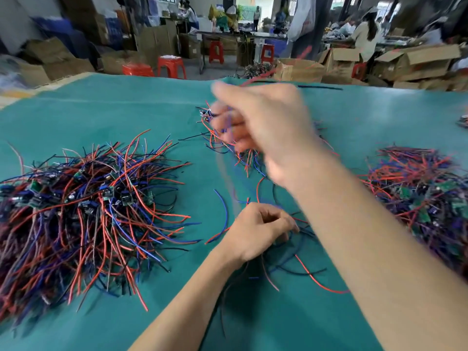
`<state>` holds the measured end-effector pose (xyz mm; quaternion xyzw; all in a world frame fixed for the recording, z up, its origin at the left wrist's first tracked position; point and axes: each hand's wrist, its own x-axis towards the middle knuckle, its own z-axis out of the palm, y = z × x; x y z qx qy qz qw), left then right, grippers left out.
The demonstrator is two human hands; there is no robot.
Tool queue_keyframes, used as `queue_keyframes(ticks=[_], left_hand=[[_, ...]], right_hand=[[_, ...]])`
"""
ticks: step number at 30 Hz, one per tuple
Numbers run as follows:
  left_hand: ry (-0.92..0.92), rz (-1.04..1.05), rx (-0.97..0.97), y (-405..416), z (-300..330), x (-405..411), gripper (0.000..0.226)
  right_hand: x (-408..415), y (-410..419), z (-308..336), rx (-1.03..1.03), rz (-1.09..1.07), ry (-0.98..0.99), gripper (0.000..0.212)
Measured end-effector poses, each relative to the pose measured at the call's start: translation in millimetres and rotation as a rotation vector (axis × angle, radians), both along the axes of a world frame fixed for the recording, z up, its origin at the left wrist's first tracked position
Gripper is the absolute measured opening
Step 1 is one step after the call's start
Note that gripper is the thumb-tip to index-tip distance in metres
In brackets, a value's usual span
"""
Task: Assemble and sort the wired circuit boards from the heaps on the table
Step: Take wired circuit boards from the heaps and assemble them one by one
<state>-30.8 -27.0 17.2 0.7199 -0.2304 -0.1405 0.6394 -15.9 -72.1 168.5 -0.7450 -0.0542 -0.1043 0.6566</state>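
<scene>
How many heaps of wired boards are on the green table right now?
3 clear: a big left heap, a right heap, a small far heap partly behind the right hand. More may sit at the right edge.

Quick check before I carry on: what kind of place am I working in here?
Most likely a small electronics assembly workshop: heaps of wired circuit boards lie on a green-covered table, cardboard boxes are stacked around, and other workers sit at benches behind.

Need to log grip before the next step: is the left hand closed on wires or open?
Closed on wires: the left hand rests on the green table with fingers curled round loose wires fanning out beneath it.
</scene>
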Motion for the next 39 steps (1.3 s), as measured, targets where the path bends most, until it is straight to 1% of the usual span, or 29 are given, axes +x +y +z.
queue_keyframes(ticks=[2,4,5,6,7,8,9,10,11,12,14,16,17,18,19,20,22,24,26,28,31,33,36,39], left_hand=[[0.01,0.045,0.041,3,-1,1,0.03],[0.001,0.09,0.134,7,-6,3,0.04],[-0.004,0.088,0.138,7,-7,4,0.036],[-0.008,0.057,0.108,6,-5,4,0.026],[-0.012,0.02,0.059,5,-1,2,0.019],[-0.009,-0.008,0.011,3,2,0,0.017],[0.003,-0.02,-0.016,1,3,-1,0.018],[0.012,-0.018,-0.017,1,1,0,0.025],[0.009,-0.016,0.0,0,-1,2,0.031],[-0.001,-0.017,0.02,-1,-3,4,0.034],[-0.017,-0.01,0.033,-1,-5,5,0.032],[0.005,-0.003,0.017,-2,-4,4,0.017],[0.013,0.002,0.017,-2,-3,3,0.017],[0.014,0.001,0.021,-1,-3,3,0.021],[0.012,-0.005,0.026,-1,-4,3,0.024],[0.007,-0.013,0.027,-1,-5,4,0.024],[0.008,-0.021,0.02,1,-5,5,0.019],[0.018,-0.014,0.01,2,-6,7,0.016],[0.026,-0.008,0.008,1,-7,7,0.016],[0.029,-0.002,0.012,0,-7,7,0.015],[0.044,0.058,-0.022,-1,-9,9,0.013],[0.11,0.118,-0.098,-3,-9,10,0.014],[0.216,0.169,-0.241,-1,-6,12,0.015],[0.259,0.157,-0.316,1,-4,13,0.023]], right_hand=[[21,41,4,-0.186,0.116,0.033,0.037],[41,70,2,-0.497,0.234,0.07,0.049],[52,77,-2,-0.646,0.273,0.091,0.053],[63,79,-7,-0.753,0.3,0.125,0.053],[75,76,-13,-0.812,0.322,0.18,0.049],[85,69,-21,-0.845,0.329,0.243,0.044],[94,59,-30,-0.887,0.311,0.287,0.036],[103,46,-39,-0.951,0.262,0.3,0.027],[111,31,-48,-1.038,0.182,0.291,0.022],[118,16,-58,-1.134,0.086,0.27,0.02],[126,-12,-78,-1.252,-0.067,0.312,0.034],[126,-36,-99,-1.286,-0.098,0.416,0.04],[123,-44,-106,-1.28,-0.078,0.452,0.039],[122,-51,-113,-1.249,-0.07,0.447,0.033],[119,-56,-117,-1.198,-0.086,0.431,0.021],[117,-60,-120,-1.137,-0.113,0.404,0.014],[114,-65,-117,-1.032,-0.187,0.36,0.021],[112,-70,-110,-0.982,-0.241,0.331,0.015],[110,-77,-104,-0.906,-0.301,0.298,0.018],[104,-85,-96,-0.777,-0.349,0.288,0.016],[82,-94,-83,-0.42,-0.295,0.258,0.01],[61,-103,-78,-0.224,-0.257,0.23,0.008],[21,-112,-81,-0.044,-0.237,0.175,0.011],[-27,-105,-105,0.067,-0.126,0.211,0.018]])
